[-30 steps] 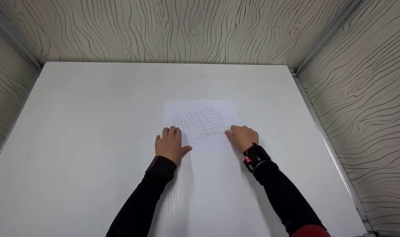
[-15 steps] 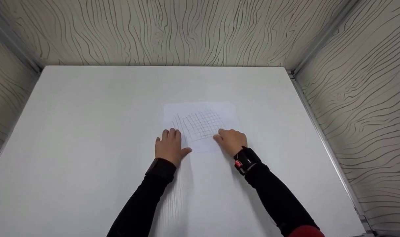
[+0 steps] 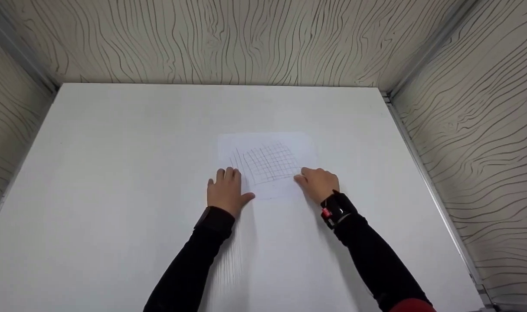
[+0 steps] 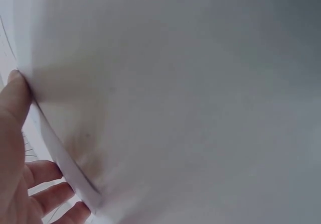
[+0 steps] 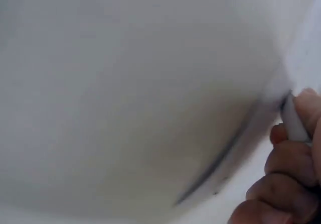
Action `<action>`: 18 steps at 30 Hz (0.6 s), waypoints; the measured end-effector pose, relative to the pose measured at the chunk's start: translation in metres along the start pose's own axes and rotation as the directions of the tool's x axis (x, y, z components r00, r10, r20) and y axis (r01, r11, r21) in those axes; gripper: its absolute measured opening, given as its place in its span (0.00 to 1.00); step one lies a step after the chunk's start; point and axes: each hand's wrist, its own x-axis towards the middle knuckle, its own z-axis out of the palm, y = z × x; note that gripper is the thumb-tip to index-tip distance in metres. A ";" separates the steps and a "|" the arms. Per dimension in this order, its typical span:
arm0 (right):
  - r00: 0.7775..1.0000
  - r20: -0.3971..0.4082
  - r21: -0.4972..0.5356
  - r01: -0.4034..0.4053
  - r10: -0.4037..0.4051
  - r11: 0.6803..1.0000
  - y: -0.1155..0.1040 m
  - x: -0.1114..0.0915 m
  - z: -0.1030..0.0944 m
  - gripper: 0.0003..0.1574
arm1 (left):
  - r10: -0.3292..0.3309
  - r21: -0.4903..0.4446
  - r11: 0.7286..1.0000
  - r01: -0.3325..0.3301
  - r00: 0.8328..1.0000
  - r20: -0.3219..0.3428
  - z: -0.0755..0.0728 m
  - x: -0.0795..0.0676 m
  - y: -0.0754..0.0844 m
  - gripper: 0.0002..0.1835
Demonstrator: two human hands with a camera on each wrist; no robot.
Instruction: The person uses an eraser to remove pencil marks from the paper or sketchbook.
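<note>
Head view: both hands attend a sheet of white paper (image 3: 263,138) flat on a white table (image 3: 129,173); only from up here is its ruled grid (image 3: 272,162) seen nearly whole. The left hand (image 3: 225,190), thumb spread, rests straight fingers on the sheet's left part; the right hand (image 3: 319,184), fingers curled, lies at its right, beside the grid's lower corner. Around us stand pale walls (image 3: 202,39) with dark wavy lines, joined by grey metal rails (image 3: 22,45). The sheet's borders nearly melt into the tabletop; the black sleeves (image 3: 176,273) are cut off below.

Left wrist view: the fingers are parted, tips against a pale slanting edge; thin lines appear at the left. The remainder is a blurred pale expanse.

Right wrist view: here alone shows a small pale object (image 5: 295,121), pinched in the fingers; what it is, I cannot tell. A dark streak (image 5: 210,169) slants beside them, out of focus.
</note>
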 end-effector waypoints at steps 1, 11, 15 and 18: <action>1.000 0.005 -0.001 -0.025 0.025 1.000 0.002 -0.002 -0.001 0.24 | 0.004 0.005 1.000 -0.004 1.000 -0.004 -0.001 0.000 0.000 0.45; 0.991 -0.023 0.042 -0.128 0.129 0.991 0.021 -0.006 -0.006 0.25 | 0.010 -0.012 1.000 -0.010 1.000 0.003 -0.006 -0.002 -0.003 0.44; 0.995 -0.038 0.054 -0.085 0.087 0.995 -0.005 0.000 -0.004 0.25 | 0.006 -0.101 0.995 -0.005 1.000 0.007 -0.014 -0.004 -0.011 0.38; 0.998 -0.041 0.053 -0.048 0.051 0.997 -0.030 0.003 -0.004 0.24 | 0.047 -0.161 0.986 -0.052 0.998 -0.032 -0.019 -0.003 -0.025 0.34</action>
